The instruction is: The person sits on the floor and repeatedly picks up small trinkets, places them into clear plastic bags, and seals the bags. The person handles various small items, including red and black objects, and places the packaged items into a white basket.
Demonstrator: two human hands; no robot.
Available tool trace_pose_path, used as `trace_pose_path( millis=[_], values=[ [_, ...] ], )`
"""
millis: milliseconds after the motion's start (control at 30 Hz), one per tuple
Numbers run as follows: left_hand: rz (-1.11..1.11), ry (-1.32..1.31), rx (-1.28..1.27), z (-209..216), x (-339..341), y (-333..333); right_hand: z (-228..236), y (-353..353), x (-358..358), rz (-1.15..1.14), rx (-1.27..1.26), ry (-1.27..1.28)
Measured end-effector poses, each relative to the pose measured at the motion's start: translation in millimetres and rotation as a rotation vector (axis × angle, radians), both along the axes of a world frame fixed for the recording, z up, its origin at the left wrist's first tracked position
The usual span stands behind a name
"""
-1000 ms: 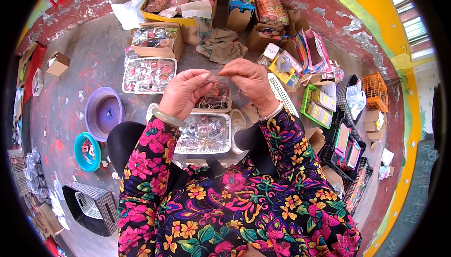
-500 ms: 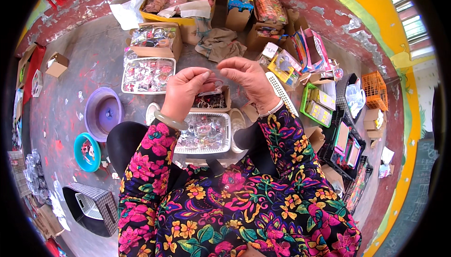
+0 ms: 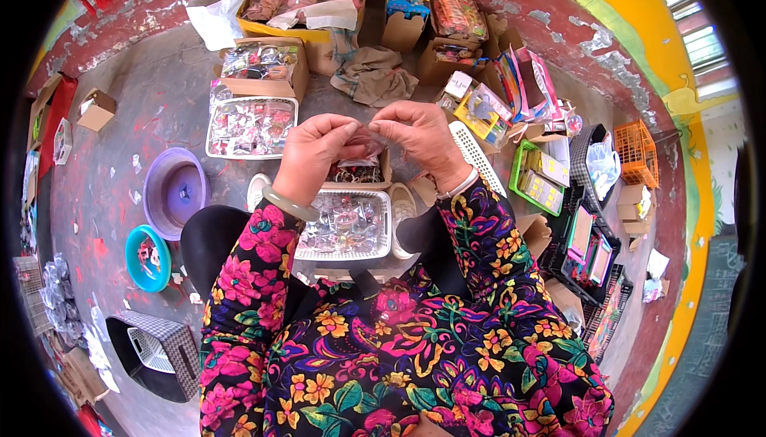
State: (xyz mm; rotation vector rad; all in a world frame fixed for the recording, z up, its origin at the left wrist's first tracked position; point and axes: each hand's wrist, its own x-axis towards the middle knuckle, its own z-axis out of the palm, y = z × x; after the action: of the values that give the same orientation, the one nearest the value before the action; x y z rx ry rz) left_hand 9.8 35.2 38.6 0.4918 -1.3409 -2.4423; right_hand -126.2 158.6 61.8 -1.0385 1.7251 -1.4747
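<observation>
Between my hands, above the floor, hangs a small clear plastic bag [image 3: 368, 148]; what is inside it is hard to make out. Thumb and forefinger of my left hand [image 3: 313, 154] are closed on its left top edge. My right hand [image 3: 424, 143] has its thumb and fingertips pinched at the right top corner. Below them stands a small cardboard box [image 3: 386, 167] with dark and reddish small pieces. Nearer to me, a white plastic basket [image 3: 341, 257] between my feet holds many small clear packets.
Another white basket of packets [image 3: 209, 135] stands at the far left, with cardboard boxes behind it. A purple basin [image 3: 199, 189] and a teal basin [image 3: 166, 261] sit to the left. On the right are a green basket [image 3: 519, 174], black crates [image 3: 550, 257] and an orange crate [image 3: 637, 154].
My right hand has moved left and slightly down, and its parted thumb and fingers have closed on the bag's edge. My left hand stays in place, holding the bag.
</observation>
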Motion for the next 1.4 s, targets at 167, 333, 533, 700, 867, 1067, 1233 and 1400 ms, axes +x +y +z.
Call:
trace_pose_path(
  millis=[167,333,533,700,867,1067,1233,1400],
  values=[
    [-0.005,0.043,0.089,1.2,2.9,-3.8,2.1,2.8,-4.9,-0.053,0.038,-0.015],
    [0.043,0.08,0.096,1.8,3.9,-3.2,-5.4,3.7,-12.0,-0.073,-0.064,-0.095],
    [0.059,0.114,0.084,-2.1,3.7,-8.5,0.9,2.0,-9.9,-0.121,-0.151,-0.305],
    [0.023,0.116,0.08,-8.0,2.2,-6.6,-7.9,0.1,-7.6,-0.018,-0.075,-0.244],
    [0.184,-0.011,-0.143,6.0,3.9,-6.4,-4.8,2.3,-8.8,-0.088,-0.123,-0.03],
    [0.266,-0.007,-1.274,-6.6,1.8,-15.7,-2.1,0.8,-7.1,-0.026,-0.149,0.373],
    [0.06,-0.005,-1.173,-8.0,2.3,-12.5,-4.3,-1.1,-3.7,0.098,-0.203,0.571],
    [0.012,-0.015,-0.964,-9.2,1.9,-11.5,-2.1,1.9,-3.6,0.152,-0.172,0.453]
  ],
)
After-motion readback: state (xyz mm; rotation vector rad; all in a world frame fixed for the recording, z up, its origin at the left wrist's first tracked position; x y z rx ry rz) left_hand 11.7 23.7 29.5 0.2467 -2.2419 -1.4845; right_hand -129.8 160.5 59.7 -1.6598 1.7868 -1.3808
